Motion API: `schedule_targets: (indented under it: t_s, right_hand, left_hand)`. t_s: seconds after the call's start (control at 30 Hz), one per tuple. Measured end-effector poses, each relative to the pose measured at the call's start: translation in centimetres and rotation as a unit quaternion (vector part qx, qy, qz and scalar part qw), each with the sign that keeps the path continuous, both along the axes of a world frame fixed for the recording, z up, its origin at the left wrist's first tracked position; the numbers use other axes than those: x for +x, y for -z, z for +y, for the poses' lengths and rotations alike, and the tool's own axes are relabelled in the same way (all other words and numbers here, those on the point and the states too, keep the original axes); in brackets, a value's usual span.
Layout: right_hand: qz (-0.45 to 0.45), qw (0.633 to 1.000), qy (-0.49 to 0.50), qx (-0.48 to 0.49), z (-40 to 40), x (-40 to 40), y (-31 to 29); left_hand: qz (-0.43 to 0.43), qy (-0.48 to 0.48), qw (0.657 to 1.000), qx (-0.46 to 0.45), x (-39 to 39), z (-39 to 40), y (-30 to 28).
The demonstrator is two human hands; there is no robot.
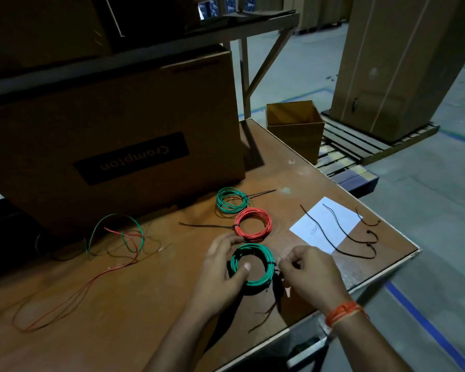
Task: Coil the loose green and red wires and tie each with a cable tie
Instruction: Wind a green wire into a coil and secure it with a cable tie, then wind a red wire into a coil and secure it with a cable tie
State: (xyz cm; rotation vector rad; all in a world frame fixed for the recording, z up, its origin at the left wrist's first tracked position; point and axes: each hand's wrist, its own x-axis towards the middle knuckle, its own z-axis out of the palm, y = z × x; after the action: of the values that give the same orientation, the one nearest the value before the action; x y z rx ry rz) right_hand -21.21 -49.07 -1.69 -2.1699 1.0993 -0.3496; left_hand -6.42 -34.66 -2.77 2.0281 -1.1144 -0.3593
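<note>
My left hand [223, 272] grips a green wire coil [255, 264] by its left side, thumb across the ring. My right hand [310, 272] pinches a black cable tie [275, 267] wrapped round the coil's right side. Behind it lie a red coil [253, 224] and a smaller green coil [231, 199], each with a black tie round it and the tie's tail sticking out. To the left, loose green wire [116, 232] and loose red wire [73, 294] sprawl over the brown table [145, 304].
Several spare black cable ties [360, 237] lie on and beside a white paper [325, 224] at the right. A large cardboard box [113, 135] stands behind the wires. A small open carton [295, 124] sits past the table's far corner. The table's edge runs close by my right wrist.
</note>
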Motion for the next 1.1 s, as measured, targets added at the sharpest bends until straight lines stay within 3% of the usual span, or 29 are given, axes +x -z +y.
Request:
schedule_targets:
  t_s: [0.23, 0.6, 0.7, 0.87, 1.1]
  right_hand:
    - [-0.068, 0.997, 0.026, -0.008, -0.9, -0.5, 0.1]
    - [-0.088, 0.996, 0.005, 0.026, 0.0, 0.1, 0.1]
    - [-0.120, 0.993, -0.001, -0.009, 0.7, 0.5, -0.7]
    - [-0.165, 0.980, -0.105, -0.034, 5.3, 3.9, -3.1]
    - [-0.091, 0.950, -0.296, -0.043, 13.3, 12.0, -3.9]
  left_hand:
    - [-0.003, -0.049, 0.999, 0.002, -0.3, 0.7, 1.0]
    - [0.065, -0.041, 0.997, -0.003, -1.1, 0.3, 0.9]
    - [0.061, -0.070, 0.996, -0.005, -0.3, 1.4, 0.5]
    - [0.022, -0.138, 0.990, -0.006, 2.7, 5.4, -0.6]
    - [-0.009, -0.229, 0.973, -0.014, 6.7, 13.3, -1.2]
